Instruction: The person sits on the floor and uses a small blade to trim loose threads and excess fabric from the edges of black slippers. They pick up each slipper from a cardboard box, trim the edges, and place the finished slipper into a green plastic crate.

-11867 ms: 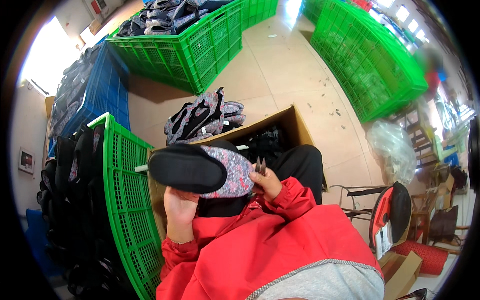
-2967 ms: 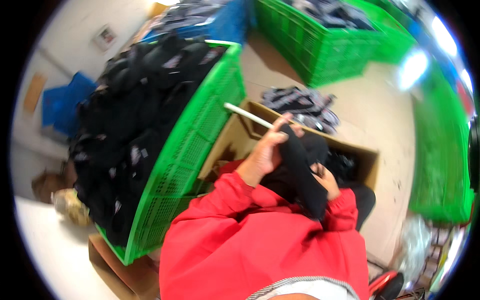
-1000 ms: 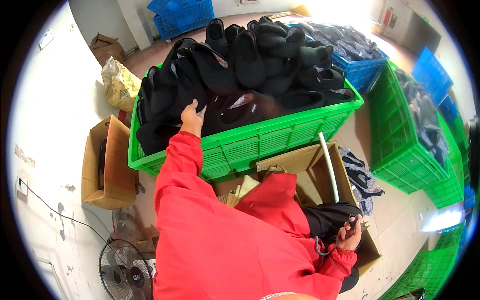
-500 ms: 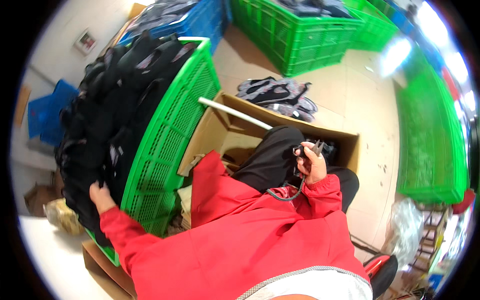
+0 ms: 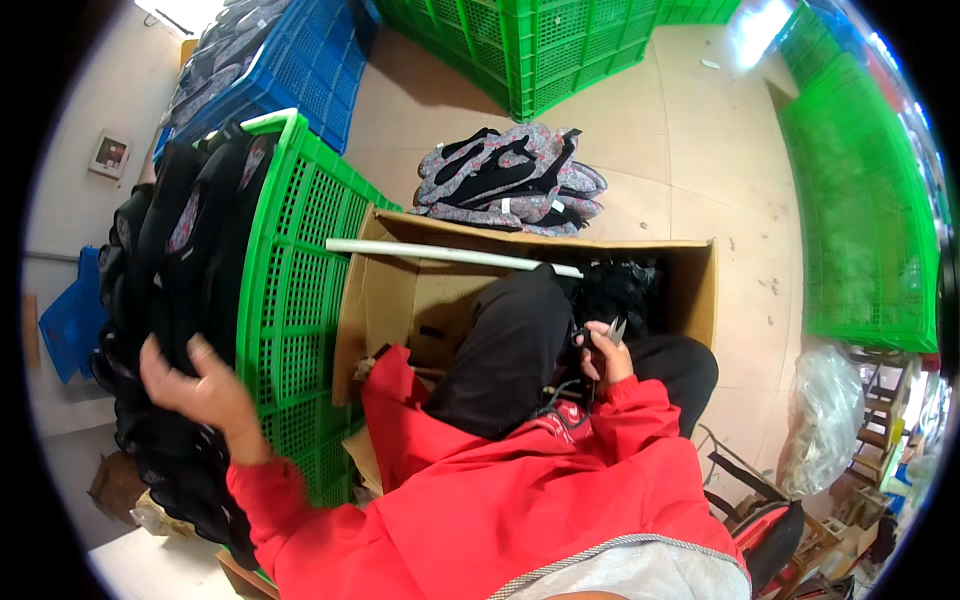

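My left hand [image 5: 205,395] is raised over a heap of black padded fabric pieces [image 5: 180,265], some with grey patterned lining. Its fingers are spread and hold nothing. The heap fills a green plastic crate [image 5: 285,330] on my left and bulges past its far side. Close to my knee, my right hand [image 5: 607,362] is closed on small scissors [image 5: 617,329] with dark handles, blades pointing away from me. A dark cord [image 5: 553,402] lies on my lap below that hand.
A cardboard box [image 5: 705,290] surrounds my legs, with black material [image 5: 615,295] inside and a white pole [image 5: 440,254] across it. Beyond lies a stack of grey patterned pieces [image 5: 510,180]. Green crates [image 5: 590,50], a blue crate [image 5: 310,75] and a plastic bag [image 5: 825,420] stand around.
My left hand has come off the black pieces and opened. My right hand still holds the scissors, slightly lower. The view has shifted.
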